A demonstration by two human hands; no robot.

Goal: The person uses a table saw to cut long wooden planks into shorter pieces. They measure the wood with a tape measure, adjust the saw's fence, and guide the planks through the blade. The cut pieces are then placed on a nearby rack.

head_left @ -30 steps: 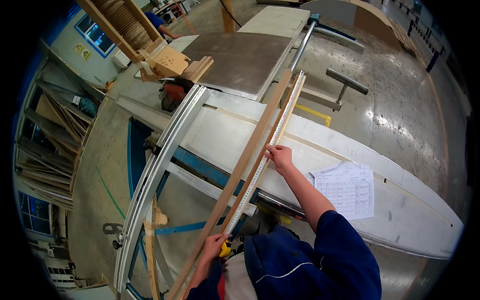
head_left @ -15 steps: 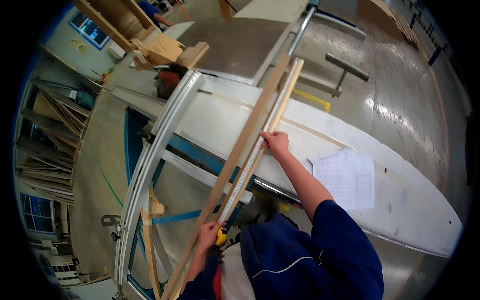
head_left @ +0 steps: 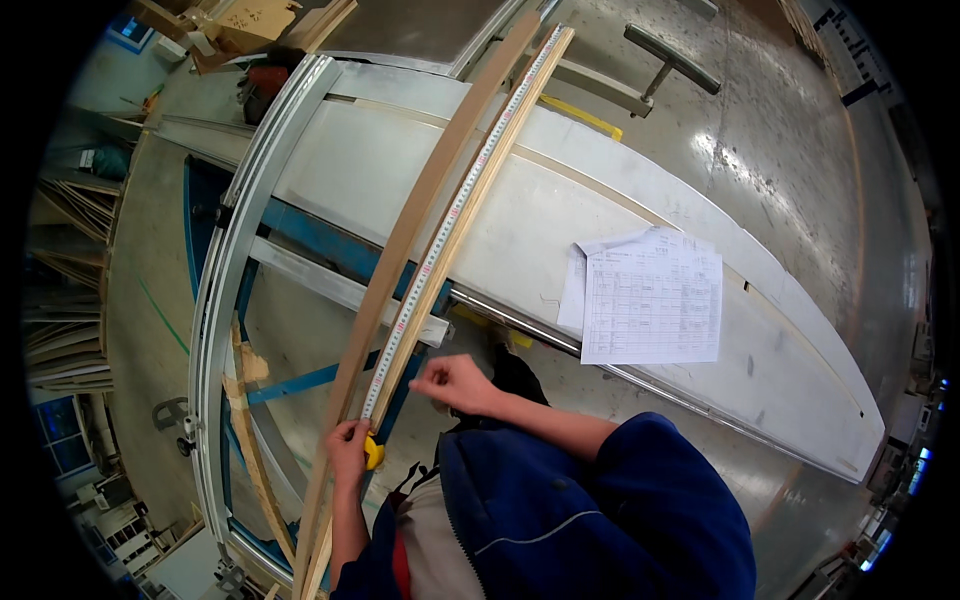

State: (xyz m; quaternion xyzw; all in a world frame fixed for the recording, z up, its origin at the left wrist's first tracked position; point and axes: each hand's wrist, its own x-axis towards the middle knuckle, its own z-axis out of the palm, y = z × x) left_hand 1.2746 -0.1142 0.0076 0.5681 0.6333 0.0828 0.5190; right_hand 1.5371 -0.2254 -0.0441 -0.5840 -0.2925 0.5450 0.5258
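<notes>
My left hand (head_left: 347, 447) grips near the end of a white tape measure (head_left: 455, 211), at its yellow case (head_left: 375, 453). The tape lies extended along a light wooden strip (head_left: 538, 90), beside a brown strip (head_left: 440, 160); both cross the machine's table at a slant. My right hand (head_left: 455, 385) is just right of the tape, fingers curled and pinched; whatever they may hold is too small to make out.
The pale sliding table (head_left: 800, 380) carries printed sheets (head_left: 650, 300) to the right. An aluminium rail (head_left: 255, 180) crosses at left over a blue frame (head_left: 310, 381). Stacked boards (head_left: 70, 340) stand along the left; a metal roller (head_left: 672, 55) sits beyond the table.
My right hand has left the middle of the tape and drawn down toward me, near my left hand. The head view has tilted, raising the table in the picture.
</notes>
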